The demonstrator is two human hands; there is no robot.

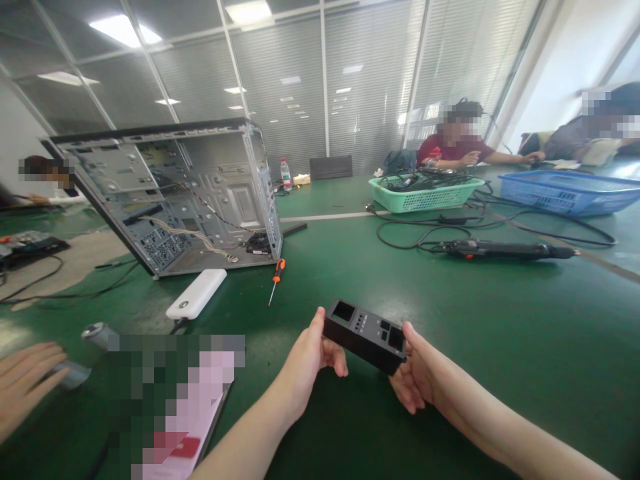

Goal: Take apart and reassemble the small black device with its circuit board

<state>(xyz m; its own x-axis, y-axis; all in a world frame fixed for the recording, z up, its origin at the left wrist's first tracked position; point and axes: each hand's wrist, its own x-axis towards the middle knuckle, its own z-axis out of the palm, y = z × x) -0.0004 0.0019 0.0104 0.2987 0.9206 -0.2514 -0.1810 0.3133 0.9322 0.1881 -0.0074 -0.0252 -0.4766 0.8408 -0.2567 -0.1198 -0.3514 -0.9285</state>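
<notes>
A long black box-shaped device (367, 333) is held up above the near part of the green table. Its top face carries a dark square window, a row of small marks or holes and several dark rectangles; its exact kind I cannot make out. My left hand (320, 353) grips the left end, thumb on top and fingers curled beneath. At the other end, my right hand (413, 373) holds the device with the thumb at its upper edge. An orange-and-black screwdriver (277, 277) lies on the table beyond my left hand.
An open computer case (240, 200) stands at the back left, a white power bank (197, 293) before it. Another person's hand (30, 387) rests near grey cylinders (97, 335). An electric screwdriver (505, 250), green basket (430, 197) and blue basket (565, 190) lie right.
</notes>
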